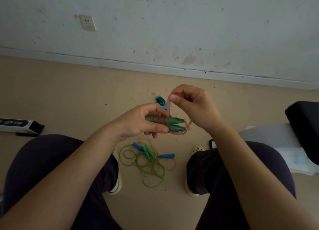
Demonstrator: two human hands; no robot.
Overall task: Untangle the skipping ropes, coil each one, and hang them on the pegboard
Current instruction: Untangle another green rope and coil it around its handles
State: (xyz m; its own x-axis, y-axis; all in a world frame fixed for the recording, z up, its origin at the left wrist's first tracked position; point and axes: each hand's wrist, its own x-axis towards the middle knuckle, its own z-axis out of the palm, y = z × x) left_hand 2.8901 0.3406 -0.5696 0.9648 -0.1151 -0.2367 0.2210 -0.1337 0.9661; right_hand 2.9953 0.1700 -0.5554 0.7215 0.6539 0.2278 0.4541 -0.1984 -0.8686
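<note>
A pink rope (168, 108) was wound around two green handles (172, 124), gripped side by side in the left hand (145, 122). The right hand (191, 105) pinched a strand above them. A green rope (146, 164) lay tangled on the floor (69, 91) below.
</note>
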